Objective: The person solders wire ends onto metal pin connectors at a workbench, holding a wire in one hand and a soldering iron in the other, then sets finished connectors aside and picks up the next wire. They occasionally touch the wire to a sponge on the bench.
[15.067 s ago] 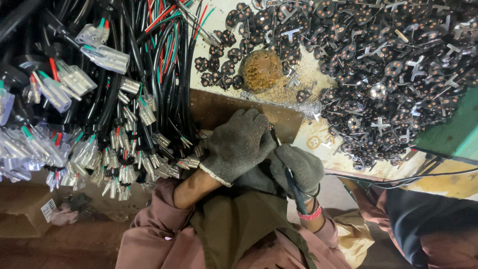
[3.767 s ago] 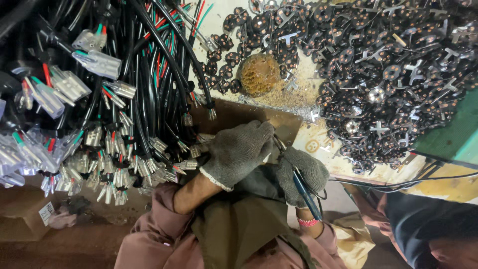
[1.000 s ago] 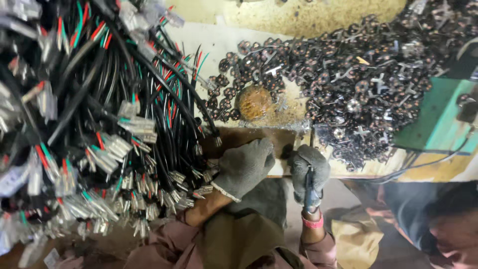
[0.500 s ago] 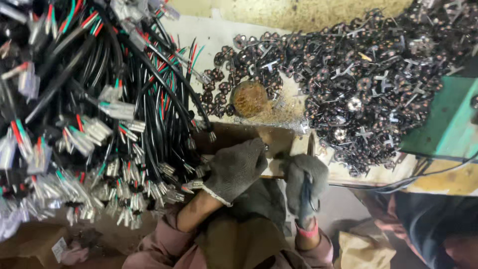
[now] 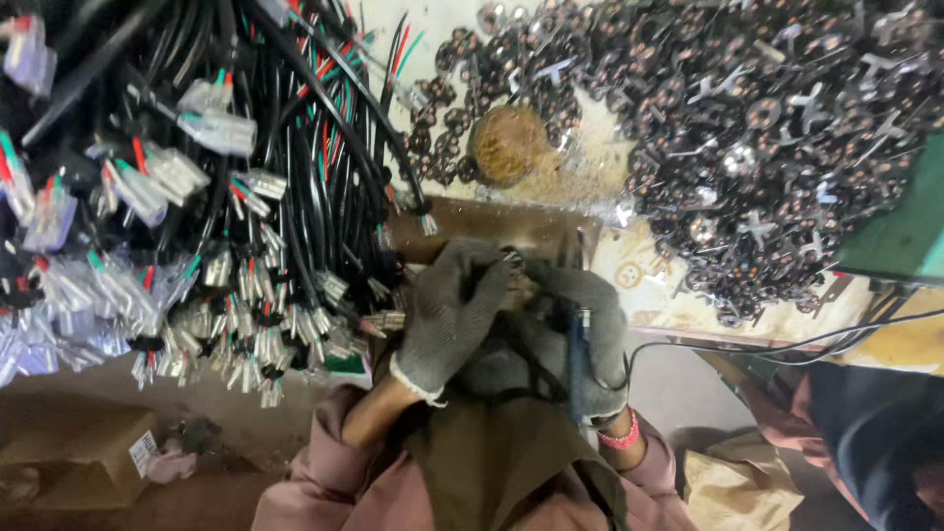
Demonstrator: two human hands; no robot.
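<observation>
**Gloved hands at a wiring bench**

- Left hand (image 5: 447,315): centre of the frame, grey knit glove, fingers curled round a small part at the fingertips. The part is mostly hidden, so what is pinched cannot be told. The glove lies just beside the wire ends to its left.
- Right hand (image 5: 590,334): just right of centre, same grey glove, closed firmly round a blue-handled tool (image 5: 578,344) that stands nearly upright in the fist. A pink wristband (image 5: 621,435) shows below the cuff. The two hands meet, touching, at the fingertips.
- Cable (image 5: 787,344): thin, black, running from the right hand toward the right edge of the frame.
- Wire harnesses (image 5: 226,187): left half of the frame, a dense hanging mass of black cables with red and green cores, ending in clear plastic connectors and metal terminals.
- Metal parts (image 5: 747,128): upper right, a large heap of small dark round pieces with a few bright cross-shaped ones among them, lying on a pale bench top.
- Brass sponge (image 5: 506,146): top centre, round, golden-brown, at the left edge of the heap.
- Wooden block (image 5: 492,221): brown, just above the hands.
- Green box (image 5: 900,236): right edge, partly cut off.
- Cardboard box (image 5: 79,457): lower left, on the floor.
</observation>
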